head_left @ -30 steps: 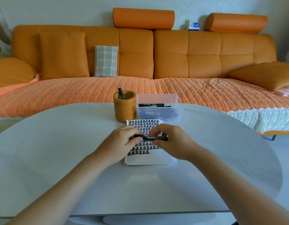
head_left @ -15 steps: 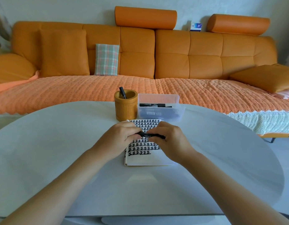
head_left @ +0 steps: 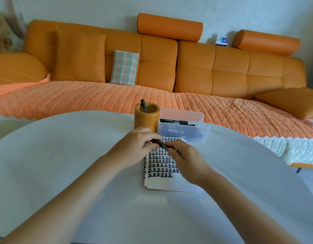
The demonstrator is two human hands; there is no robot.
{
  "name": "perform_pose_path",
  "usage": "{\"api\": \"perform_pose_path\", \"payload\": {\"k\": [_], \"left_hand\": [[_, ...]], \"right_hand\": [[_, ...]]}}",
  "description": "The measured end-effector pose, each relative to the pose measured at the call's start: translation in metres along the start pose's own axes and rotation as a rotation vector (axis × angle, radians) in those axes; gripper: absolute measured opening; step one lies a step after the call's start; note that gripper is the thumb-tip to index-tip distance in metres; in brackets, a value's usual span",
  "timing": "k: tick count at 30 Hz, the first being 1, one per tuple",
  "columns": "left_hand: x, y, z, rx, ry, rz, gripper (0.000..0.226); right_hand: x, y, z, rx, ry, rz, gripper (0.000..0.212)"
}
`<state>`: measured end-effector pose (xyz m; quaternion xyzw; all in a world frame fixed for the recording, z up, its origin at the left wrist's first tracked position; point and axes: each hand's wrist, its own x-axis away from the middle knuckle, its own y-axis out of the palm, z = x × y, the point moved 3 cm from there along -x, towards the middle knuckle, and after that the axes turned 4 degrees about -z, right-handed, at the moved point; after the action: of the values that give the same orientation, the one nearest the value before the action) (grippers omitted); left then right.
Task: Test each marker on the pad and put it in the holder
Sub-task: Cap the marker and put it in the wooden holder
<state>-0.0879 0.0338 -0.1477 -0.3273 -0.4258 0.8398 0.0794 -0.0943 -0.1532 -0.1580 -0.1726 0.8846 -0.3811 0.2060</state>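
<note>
Two bare forearms reach in from the near edge over one round white table (head_left: pixel 64 164). On it lies one pad (head_left: pixel 162 182), its far part filled with rows of black marks and its near part blank.

Both hands meet over the pad's far end. The left hand (head_left: pixel 134 147) curls its fingers round one end of a black marker (head_left: pixel 163 145). The right hand (head_left: pixel 187 161) pinches the other end with bent fingers. The marker lies roughly level between them, just above the paper. Whether its cap is on cannot be told.

Just beyond the left hand stands one wooden holder (head_left: pixel 147 120), with one leaning marker (head_left: pixel 144 105) poking above its rim. Right beside it sits one clear plastic box (head_left: pixel 183 114) with spare markers (head_left: pixel 173 121) inside. At least two show, but the full count is unclear.

Behind the table runs one orange sofa (head_left: pixel 229 71) under one orange blanket (head_left: pixel 81 99). It carries one plaid cushion (head_left: pixel 125 67) and two roll bolsters (head_left: pixel 169 26) on top.
</note>
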Motion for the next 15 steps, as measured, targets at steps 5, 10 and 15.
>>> {"api": "perform_pose_path", "payload": {"k": [5,10,15], "left_hand": [[-0.019,-0.017,-0.033,0.051,-0.171,0.224,0.033],[-0.033,-0.016,-0.07,0.128,-0.395,0.363,0.045],[-0.043,0.002,-0.087,0.255,-0.527,0.274,0.07]], "right_hand": [[-0.037,-0.01,-0.002,-0.012,0.096,0.074,0.018],[-0.091,-0.04,-0.021,-0.17,0.114,0.254,0.009],[-0.146,-0.049,-0.037,-0.099,0.049,0.329,0.006]]}}
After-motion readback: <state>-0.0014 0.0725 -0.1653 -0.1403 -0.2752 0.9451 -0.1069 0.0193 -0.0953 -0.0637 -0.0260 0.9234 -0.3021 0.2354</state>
